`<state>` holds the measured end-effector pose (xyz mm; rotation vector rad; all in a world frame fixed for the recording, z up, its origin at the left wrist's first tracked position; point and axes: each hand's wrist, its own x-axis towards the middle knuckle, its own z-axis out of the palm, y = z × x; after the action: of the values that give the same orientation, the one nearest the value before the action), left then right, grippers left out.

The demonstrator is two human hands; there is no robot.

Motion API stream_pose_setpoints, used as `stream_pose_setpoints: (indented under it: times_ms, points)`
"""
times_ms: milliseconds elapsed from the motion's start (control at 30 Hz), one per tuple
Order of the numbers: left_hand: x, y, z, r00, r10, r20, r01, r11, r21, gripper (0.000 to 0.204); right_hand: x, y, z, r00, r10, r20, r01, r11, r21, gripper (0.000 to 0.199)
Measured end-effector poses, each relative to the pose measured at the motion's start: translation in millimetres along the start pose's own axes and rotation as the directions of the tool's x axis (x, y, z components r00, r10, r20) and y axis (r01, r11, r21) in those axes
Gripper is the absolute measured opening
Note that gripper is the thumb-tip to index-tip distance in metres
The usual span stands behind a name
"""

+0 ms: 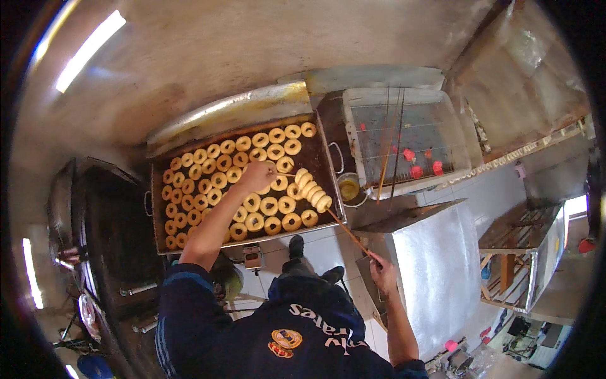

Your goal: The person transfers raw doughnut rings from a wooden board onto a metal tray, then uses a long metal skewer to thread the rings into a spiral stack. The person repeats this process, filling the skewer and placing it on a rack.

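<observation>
A deep rectangular fryer (pixel 325 158) is filled with dark oil, and rows of pale golden dough rings (pixel 254 221) float in it. My right hand (pixel 382 273) grips a long thin wooden stick (pixel 351 235). Its far part runs into a slanting row of several dough rings (pixel 309 187) near the fryer's right side; these overlap one another and seem threaded on it. My left hand (pixel 257 177) reaches over the middle of the fryer, fingers closed. A short length of thin stick (pixel 286 174) shows from its fingertips toward the threaded rings; the rest is hidden.
Right of the fryer sits a shallow metal tray (pixel 372 104) with a rack, pink-red pieces and two long sticks (pixel 396 145) across it. A small bowl of yellow liquid (pixel 349 189) stands between them. A large metal box (pixel 435 271) is beside my right arm. Dark equipment (pixel 113 221) stands left.
</observation>
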<state>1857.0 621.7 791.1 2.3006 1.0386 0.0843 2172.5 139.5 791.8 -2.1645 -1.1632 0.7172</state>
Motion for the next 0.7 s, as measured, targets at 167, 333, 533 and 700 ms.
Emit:
stream_pose_setpoints:
  times_ms: [167, 333, 533, 700]
  points:
    - [1, 6, -10, 0.983, -0.108, -0.151, 0.139, 0.968, 0.211, 0.019, 15, -11, -11, 0.996, -0.089, -0.014, 0.081, 0.955, -0.286, 0.041]
    - [22, -26, -23, 0.978, -0.208, -0.029, 0.210, 0.960, 0.188, 0.022, 28, 4, 13, 0.990, -0.127, -0.055, 0.120, 0.987, -0.108, 0.038]
    - [9, -47, -23, 0.995, -0.089, -0.042, 0.091, 0.994, 0.053, 0.022, 68, -11, 47, 0.980, -0.192, -0.052, 0.184, 0.973, -0.136, 0.038]
    - [29, -72, -37, 0.937, -0.152, -0.313, 0.217, 0.958, 0.185, 0.014, 69, -34, 38, 0.990, -0.134, -0.029, 0.124, 0.965, -0.232, 0.038]
